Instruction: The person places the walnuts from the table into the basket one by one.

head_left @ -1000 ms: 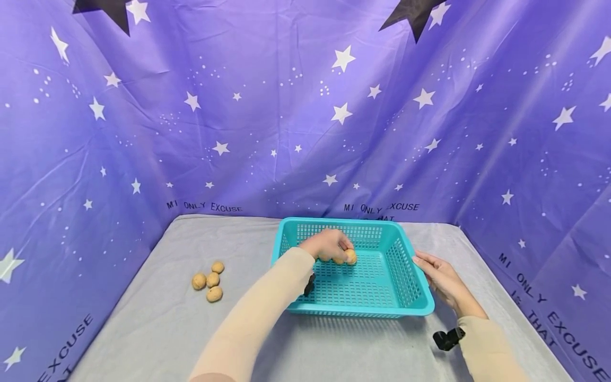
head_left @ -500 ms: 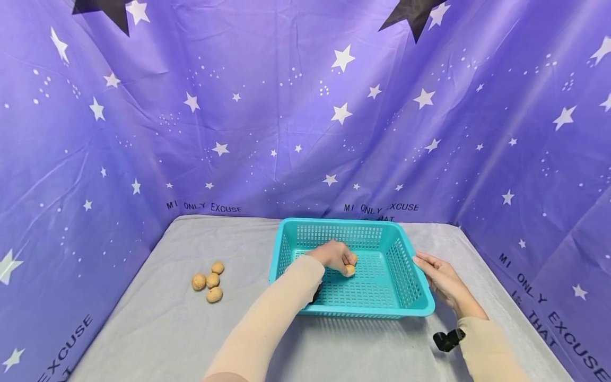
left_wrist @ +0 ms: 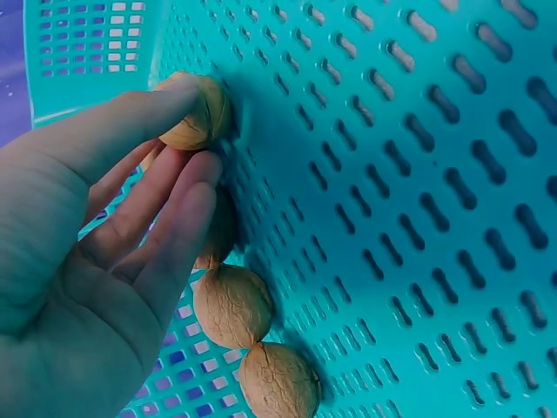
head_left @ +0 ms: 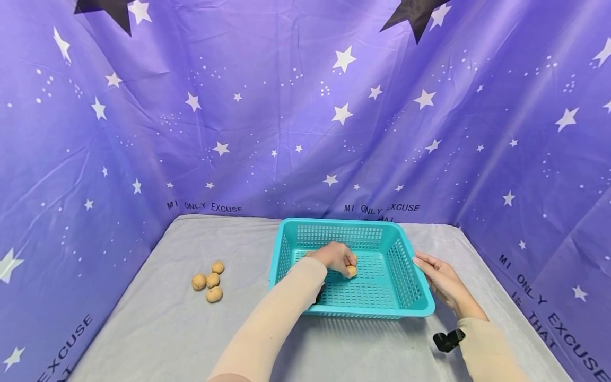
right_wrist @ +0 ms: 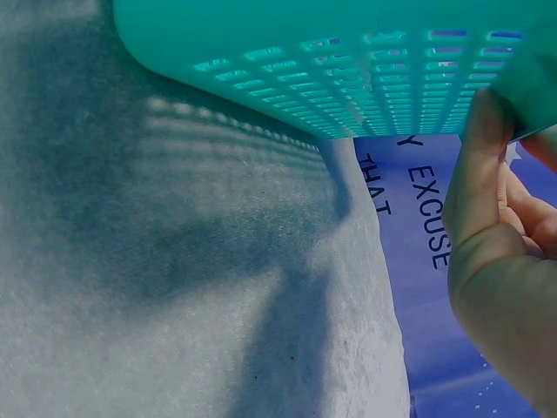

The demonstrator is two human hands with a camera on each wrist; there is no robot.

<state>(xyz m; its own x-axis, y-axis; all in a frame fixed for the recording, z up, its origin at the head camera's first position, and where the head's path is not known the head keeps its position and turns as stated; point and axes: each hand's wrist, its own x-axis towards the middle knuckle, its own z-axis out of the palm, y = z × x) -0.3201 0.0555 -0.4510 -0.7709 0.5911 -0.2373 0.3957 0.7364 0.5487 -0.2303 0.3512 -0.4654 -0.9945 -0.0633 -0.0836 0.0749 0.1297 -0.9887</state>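
A turquoise plastic basket (head_left: 346,309) with slotted walls stands on the cloth-covered table. Inside it my left hand (head_left: 335,255) pinches a walnut (left_wrist: 209,113) between thumb and fingertips, low over the basket floor. More walnuts (left_wrist: 233,306) line up beside that hand in the left wrist view, partly hidden behind its fingers. At the basket's right side, my right hand (head_left: 444,278) grips the rim, thumb on the near face as the right wrist view shows.
Several loose walnuts (head_left: 212,280) lie clustered on the grey table cloth (head_left: 157,329) left of the basket. A purple star-printed curtain (head_left: 267,132) encloses the back and both sides. Black wrist camera (head_left: 448,339) sits on the right sleeve.
My left hand has shifted slightly toward the near side inside the basket, with a walnut at its fingertips; over the last half second it barely moves. The right hand stays at the rim.
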